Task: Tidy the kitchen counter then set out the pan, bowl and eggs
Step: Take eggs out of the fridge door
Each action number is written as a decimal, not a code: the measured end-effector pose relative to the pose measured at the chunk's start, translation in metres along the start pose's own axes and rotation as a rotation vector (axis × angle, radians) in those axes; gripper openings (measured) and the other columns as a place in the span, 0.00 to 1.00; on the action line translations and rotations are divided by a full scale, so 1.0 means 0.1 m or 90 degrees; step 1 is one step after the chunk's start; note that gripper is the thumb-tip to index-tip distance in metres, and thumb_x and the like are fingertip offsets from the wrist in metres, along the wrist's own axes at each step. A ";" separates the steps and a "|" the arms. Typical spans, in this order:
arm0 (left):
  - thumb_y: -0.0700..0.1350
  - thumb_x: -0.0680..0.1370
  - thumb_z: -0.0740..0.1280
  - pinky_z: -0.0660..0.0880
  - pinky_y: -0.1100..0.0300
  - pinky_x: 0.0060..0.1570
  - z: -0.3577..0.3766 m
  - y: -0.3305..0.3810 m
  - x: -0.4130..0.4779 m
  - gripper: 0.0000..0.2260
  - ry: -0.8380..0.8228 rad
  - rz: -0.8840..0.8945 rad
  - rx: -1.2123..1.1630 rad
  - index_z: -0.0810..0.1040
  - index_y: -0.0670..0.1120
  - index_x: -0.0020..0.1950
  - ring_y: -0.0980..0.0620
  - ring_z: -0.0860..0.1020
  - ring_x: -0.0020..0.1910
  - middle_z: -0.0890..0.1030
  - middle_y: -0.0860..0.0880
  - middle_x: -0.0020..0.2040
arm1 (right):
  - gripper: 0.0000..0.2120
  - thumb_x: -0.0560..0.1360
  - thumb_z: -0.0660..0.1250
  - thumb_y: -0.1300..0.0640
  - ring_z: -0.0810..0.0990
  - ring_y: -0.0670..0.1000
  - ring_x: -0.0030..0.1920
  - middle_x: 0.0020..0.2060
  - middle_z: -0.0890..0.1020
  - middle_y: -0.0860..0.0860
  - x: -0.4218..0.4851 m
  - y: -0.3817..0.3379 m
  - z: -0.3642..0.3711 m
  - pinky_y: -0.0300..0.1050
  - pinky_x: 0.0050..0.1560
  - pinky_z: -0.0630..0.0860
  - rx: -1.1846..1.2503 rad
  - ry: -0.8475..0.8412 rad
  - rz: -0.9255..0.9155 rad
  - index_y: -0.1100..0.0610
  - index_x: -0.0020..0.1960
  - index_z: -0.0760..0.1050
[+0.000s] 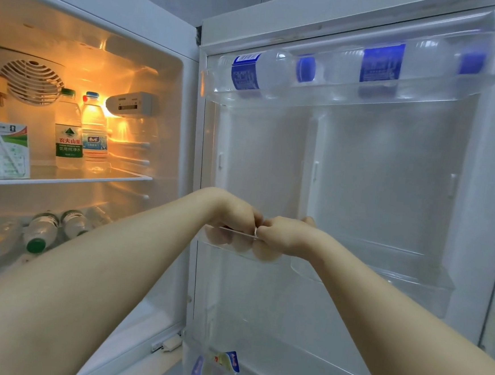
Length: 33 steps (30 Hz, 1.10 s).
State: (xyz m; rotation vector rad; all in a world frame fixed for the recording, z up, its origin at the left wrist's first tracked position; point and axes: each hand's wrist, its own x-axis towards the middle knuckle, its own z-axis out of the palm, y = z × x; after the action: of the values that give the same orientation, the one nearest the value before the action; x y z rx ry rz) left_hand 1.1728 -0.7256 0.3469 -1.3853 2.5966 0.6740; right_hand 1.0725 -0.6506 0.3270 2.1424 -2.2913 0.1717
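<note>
The refrigerator [172,72] stood open, its compartment lit amber from a lamp beside a white control box [131,104] on the back wall. A round fan grille [31,81] sat at the upper left. On the glass shelf [93,176] a white and green carton [3,150] stood at the left, and two water bottles stood upright just beside each other, one green-labelled [68,132] and one blue-labelled [95,128]. Below the shelf, several bottles [41,230] lay on their sides. The door [388,183] was swung out to the right. Its top door shelf [351,97], of clear plastic, held two blue-labelled bottles lying end to end, one at the left [258,70] and one at the right [398,63]. Small printed packets [226,363] sat at the foot of the door. Midway down the door, a small clear bin [229,255] hung next to a wider bin [381,274]. Both forearms reached to the small bin. The left hand [235,216] and the right hand [283,237] met knuckle to knuckle above its rim, fingers curled down into it. Pale rounded shapes [221,240] showed through the bin's front wall beneath the hands; it could not be told whether these were eggs or fingertips, nor whether either hand held anything.
</note>
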 end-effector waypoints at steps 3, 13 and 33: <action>0.41 0.77 0.59 0.70 0.55 0.53 0.01 0.00 -0.05 0.16 0.031 0.009 -0.005 0.70 0.50 0.65 0.48 0.72 0.53 0.75 0.45 0.64 | 0.20 0.79 0.47 0.54 0.71 0.52 0.65 0.62 0.77 0.50 -0.02 -0.02 0.00 0.57 0.68 0.53 -0.006 0.002 -0.001 0.50 0.65 0.70; 0.45 0.77 0.64 0.75 0.53 0.52 0.09 -0.05 -0.17 0.10 0.197 0.082 -0.049 0.72 0.49 0.58 0.48 0.74 0.48 0.75 0.52 0.47 | 0.18 0.79 0.48 0.54 0.70 0.52 0.66 0.62 0.76 0.50 -0.07 -0.03 -0.01 0.56 0.69 0.53 0.004 0.001 0.003 0.51 0.63 0.71; 0.41 0.81 0.56 0.73 0.61 0.34 0.10 -0.11 -0.10 0.07 0.369 0.083 -0.794 0.70 0.44 0.56 0.48 0.71 0.38 0.70 0.44 0.45 | 0.09 0.79 0.50 0.56 0.69 0.55 0.45 0.40 0.71 0.53 0.05 -0.12 0.00 0.45 0.43 0.67 -0.053 -0.003 -0.015 0.57 0.42 0.66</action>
State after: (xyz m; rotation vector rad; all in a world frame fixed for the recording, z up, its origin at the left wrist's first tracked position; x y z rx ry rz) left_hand 1.1868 -0.7193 0.3376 -1.8272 2.6623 2.5202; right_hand 1.0842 -0.6560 0.3284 2.1305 -2.2330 0.0693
